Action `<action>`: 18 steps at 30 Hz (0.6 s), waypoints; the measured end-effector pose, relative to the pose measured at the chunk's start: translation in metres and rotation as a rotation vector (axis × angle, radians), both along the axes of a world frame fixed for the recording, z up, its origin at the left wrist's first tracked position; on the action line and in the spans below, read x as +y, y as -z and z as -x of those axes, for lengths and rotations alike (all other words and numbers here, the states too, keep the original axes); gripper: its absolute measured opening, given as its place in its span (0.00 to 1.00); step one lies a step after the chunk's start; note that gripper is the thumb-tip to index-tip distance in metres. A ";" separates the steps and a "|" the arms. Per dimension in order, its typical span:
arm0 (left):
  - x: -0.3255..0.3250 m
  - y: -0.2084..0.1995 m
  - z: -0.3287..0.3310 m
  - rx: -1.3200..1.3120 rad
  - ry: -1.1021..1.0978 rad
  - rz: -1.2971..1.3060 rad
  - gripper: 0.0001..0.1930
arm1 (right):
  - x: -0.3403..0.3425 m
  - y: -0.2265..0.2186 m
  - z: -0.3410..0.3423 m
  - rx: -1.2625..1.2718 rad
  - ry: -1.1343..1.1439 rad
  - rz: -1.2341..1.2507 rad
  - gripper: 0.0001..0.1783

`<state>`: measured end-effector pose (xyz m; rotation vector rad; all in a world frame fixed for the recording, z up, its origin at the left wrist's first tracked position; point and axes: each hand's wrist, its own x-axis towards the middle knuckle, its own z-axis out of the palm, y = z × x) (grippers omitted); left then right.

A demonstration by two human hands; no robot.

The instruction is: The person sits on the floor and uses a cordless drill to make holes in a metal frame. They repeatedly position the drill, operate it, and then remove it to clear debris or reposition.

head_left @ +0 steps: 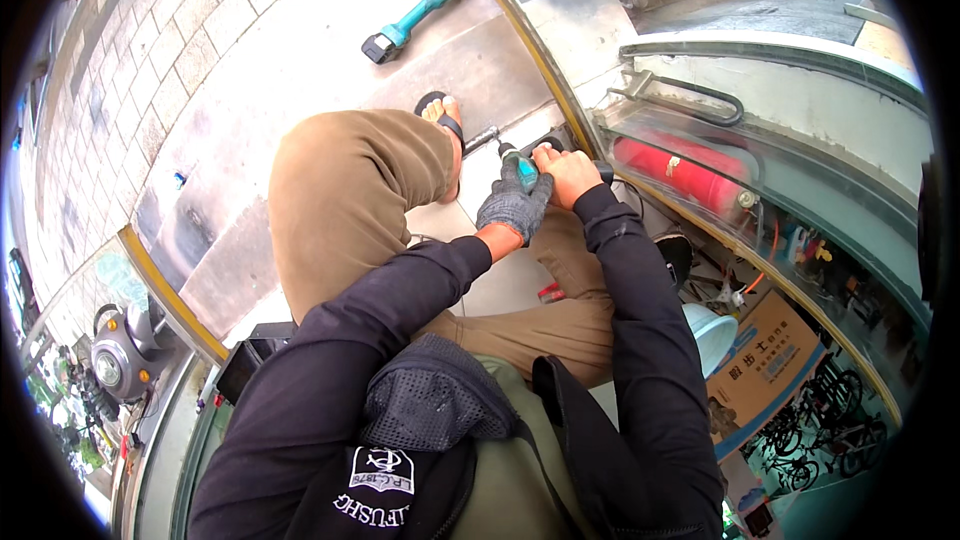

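Both hands meet on a teal and black power drill point(524, 171), held low over the floor by a door frame. My left hand point(514, 206), in a dark grey knit glove, wraps round its teal body. My bare right hand point(572, 176) closes round the rear part, with a black end showing just beyond the fingers. The drill's nose points away from me, toward a short metal rod point(482, 139) beside my sandalled foot point(444, 118). Whether rod and nose are joined I cannot tell. My hands partly hide the drill.
A teal angle grinder point(420, 16) lies on the stone slab ahead. Gold door-frame edges point(545, 55) run close by my right hand. Behind glass at right lies a red cylinder point(685, 168). A printed cardboard box point(765, 365) and pale basin point(710, 335) stand right of my knee.
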<state>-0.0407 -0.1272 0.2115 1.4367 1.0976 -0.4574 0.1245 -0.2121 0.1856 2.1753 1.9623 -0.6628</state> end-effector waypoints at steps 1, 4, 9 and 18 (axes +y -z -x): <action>-0.001 0.000 0.000 -0.001 0.012 -0.015 0.53 | 0.000 0.000 0.000 -0.017 0.002 -0.009 0.25; 0.000 -0.001 -0.001 0.011 0.041 -0.046 0.52 | -0.001 -0.003 0.005 -0.010 0.040 -0.013 0.24; 0.000 -0.005 -0.001 0.031 0.069 -0.033 0.52 | -0.005 0.003 0.005 -0.001 0.044 0.052 0.30; 0.006 -0.006 -0.009 0.024 0.108 -0.067 0.55 | -0.014 0.020 0.015 0.067 0.236 0.201 0.36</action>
